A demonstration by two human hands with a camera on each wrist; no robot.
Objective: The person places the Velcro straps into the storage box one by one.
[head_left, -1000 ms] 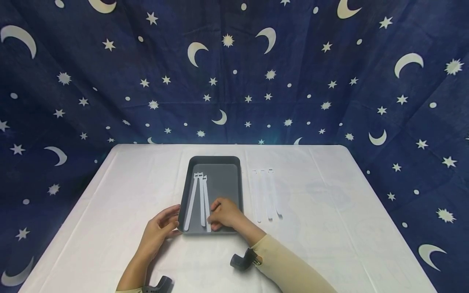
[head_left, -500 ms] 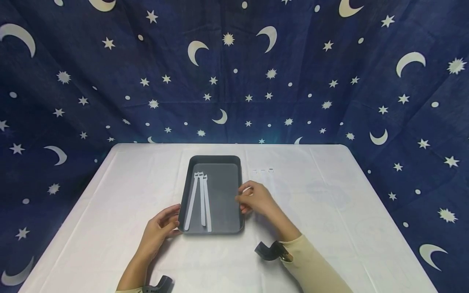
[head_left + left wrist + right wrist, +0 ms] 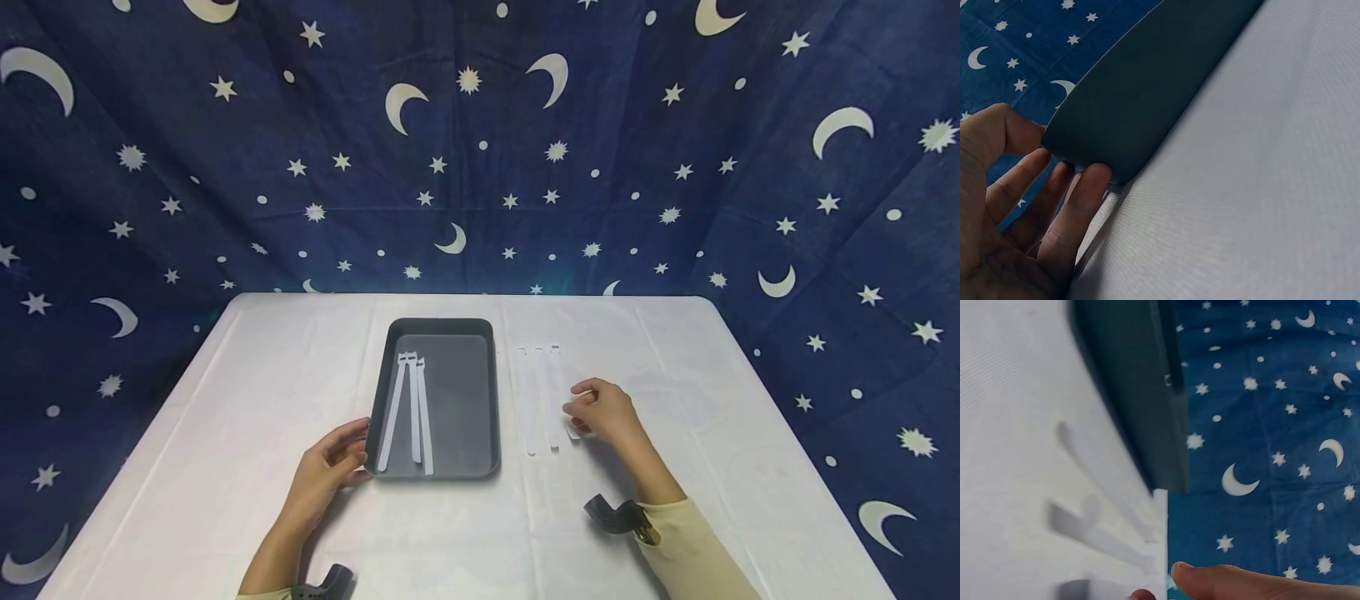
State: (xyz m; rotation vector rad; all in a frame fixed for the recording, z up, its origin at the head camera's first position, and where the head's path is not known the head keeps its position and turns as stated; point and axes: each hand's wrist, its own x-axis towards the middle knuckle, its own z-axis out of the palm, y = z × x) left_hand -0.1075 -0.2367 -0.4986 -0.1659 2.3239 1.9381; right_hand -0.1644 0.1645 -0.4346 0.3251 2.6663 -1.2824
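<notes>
My left hand [image 3: 330, 462] holds the near left corner of a dark grey tray [image 3: 491, 400], thumb at the rim; in the left wrist view its fingertips touch the outer wall. Inside the tray lie three white strap-like cable ties [image 3: 393, 417] with slotted heads, two crossing near their tops. To the tray's right, three more white cable ties [image 3: 528, 408] lie side by side on the white cloth, hard to see against it. Over the lower part of the rightmost one hovers my right hand [image 3: 607, 412], fingers loosely bent, nothing visibly held. Its thumb [image 3: 1210, 578] shows in the right wrist view.
A white cloth [image 3: 247, 400] covers the table. Behind it hangs a dark blue curtain [image 3: 480, 183] with moons and stars. Dark wrist mounts [image 3: 615, 515] sit on both wrists.
My right hand has moved from the cable ties in the tray, over the right rim, to the rightmost tie on the cloth. The left hand and tray have stayed put.
</notes>
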